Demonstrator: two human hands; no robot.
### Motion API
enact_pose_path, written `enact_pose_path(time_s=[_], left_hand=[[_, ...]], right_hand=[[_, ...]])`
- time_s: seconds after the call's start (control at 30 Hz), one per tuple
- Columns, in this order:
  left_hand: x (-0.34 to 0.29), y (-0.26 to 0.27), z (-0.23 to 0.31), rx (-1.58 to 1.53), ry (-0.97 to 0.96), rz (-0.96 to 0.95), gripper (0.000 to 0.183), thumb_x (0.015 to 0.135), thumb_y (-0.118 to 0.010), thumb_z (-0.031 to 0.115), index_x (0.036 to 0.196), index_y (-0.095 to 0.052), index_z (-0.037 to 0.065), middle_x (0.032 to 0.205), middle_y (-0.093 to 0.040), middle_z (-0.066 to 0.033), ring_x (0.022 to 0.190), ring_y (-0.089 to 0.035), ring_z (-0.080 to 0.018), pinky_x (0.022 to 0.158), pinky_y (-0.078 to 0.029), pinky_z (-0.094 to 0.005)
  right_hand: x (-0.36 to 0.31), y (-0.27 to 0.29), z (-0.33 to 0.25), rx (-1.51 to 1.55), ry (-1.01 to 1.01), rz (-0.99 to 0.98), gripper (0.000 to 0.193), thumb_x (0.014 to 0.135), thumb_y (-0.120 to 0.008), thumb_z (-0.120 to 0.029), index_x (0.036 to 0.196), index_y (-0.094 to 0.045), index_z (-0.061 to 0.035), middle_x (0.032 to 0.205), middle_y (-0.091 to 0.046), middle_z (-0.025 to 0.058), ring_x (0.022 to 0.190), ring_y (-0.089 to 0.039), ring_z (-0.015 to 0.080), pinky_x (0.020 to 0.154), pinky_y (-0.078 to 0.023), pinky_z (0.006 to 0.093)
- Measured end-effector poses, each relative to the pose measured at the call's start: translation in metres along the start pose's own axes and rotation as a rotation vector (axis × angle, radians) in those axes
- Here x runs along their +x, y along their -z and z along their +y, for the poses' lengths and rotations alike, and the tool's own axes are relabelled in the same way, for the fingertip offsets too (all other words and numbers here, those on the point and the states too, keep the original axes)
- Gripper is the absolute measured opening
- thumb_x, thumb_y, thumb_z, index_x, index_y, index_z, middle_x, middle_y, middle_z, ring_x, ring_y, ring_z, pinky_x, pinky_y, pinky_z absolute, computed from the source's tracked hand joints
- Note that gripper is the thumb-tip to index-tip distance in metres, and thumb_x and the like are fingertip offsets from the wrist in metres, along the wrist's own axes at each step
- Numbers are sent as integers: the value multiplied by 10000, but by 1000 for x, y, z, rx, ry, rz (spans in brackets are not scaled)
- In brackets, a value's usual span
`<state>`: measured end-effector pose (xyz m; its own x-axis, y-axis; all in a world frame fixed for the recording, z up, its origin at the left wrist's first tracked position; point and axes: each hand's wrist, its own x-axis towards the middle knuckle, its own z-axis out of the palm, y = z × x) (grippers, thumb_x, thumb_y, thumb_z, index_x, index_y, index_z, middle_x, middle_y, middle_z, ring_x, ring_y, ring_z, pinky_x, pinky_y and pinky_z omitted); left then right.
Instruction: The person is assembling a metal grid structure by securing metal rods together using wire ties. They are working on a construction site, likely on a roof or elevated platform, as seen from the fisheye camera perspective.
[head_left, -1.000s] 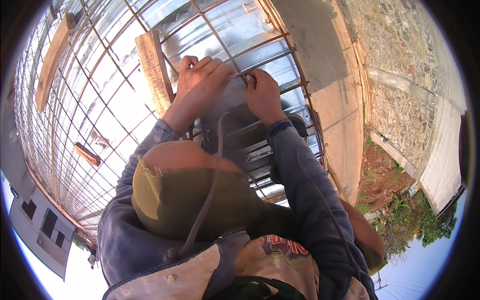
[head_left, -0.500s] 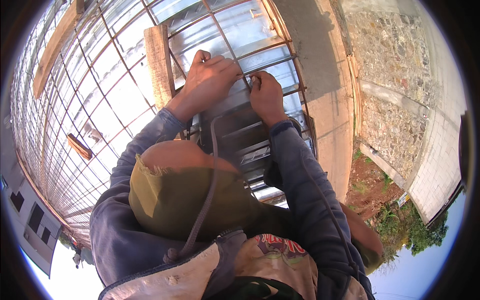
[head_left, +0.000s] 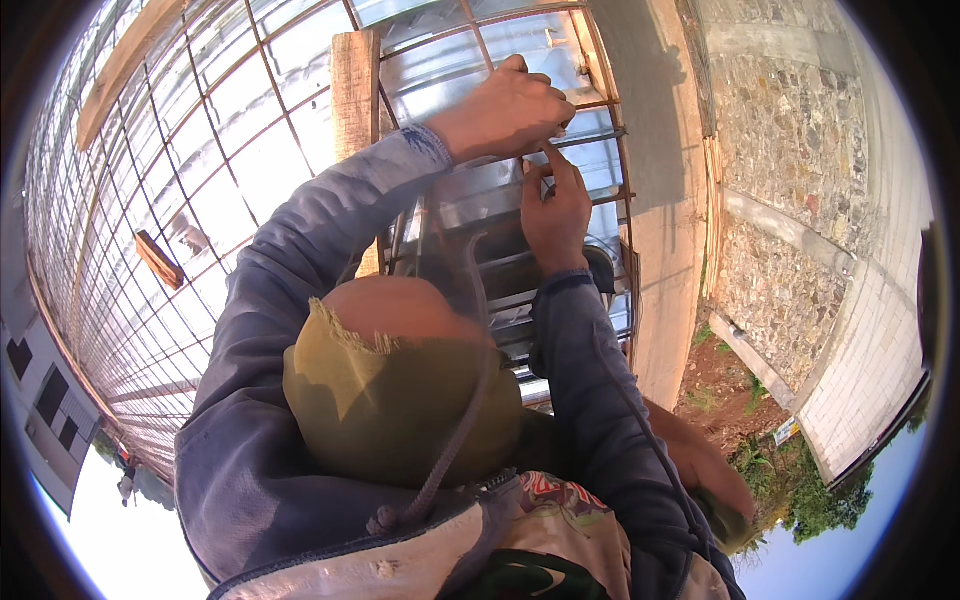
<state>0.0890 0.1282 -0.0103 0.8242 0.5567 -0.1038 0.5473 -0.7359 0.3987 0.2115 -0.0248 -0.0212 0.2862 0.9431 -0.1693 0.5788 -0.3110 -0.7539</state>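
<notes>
A grid of rusty rebar (head_left: 430, 46) stretches over shiny corrugated metal sheets (head_left: 425, 70). My left hand (head_left: 512, 108) is closed above one of the bars, knuckles up, its fingertips turned down by a crossing. What it grips is hidden. Just below it, my right hand (head_left: 557, 212) is bent at the same bar, forefinger raised and thumb drawn in; anything pinched there is too small to make out. The two hands nearly touch. Beneath my arms my bent knee (head_left: 385, 305) shows through frayed olive trousers (head_left: 390, 420).
A wooden plank (head_left: 355, 95) stands left of my hands, with a longer timber (head_left: 125, 70) farther left. A short wood block (head_left: 158, 260) lies on the mesh. Right of the mesh edge run a concrete strip (head_left: 655, 200) and a stone wall (head_left: 780, 140). A grey cord (head_left: 455, 430) hangs from my jacket.
My left hand has moved right and turned over, coming above my right hand. The right hand stays near the crossing, its forefinger now raised. The whole view has shifted slightly.
</notes>
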Motion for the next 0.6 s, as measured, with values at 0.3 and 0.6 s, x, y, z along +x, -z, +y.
enact_pose_path(time_s=[0.3,0.6], left_hand=[[-55,-19,38,-767,652,286,254,1037,-709,258,1167,-802,60,1013,-812,-139,1034,-757,-368,936,-589,-507],[-91,-89,46,-387,543,401,179,1006,-699,187,1042,-814,53,1118,-775,-117,1064,-701,-339,987,-557,-442]], right_hand=[[19,-2,-8,-201,92,81,299,1006,-776,-251,1258,-814,-95,1253,-774,94,1134,-761,321,935,-612,443],[27,-13,-10,-299,87,-22,277,962,-787,-232,1192,-833,-84,1300,-774,76,1159,-763,313,977,-610,442]])
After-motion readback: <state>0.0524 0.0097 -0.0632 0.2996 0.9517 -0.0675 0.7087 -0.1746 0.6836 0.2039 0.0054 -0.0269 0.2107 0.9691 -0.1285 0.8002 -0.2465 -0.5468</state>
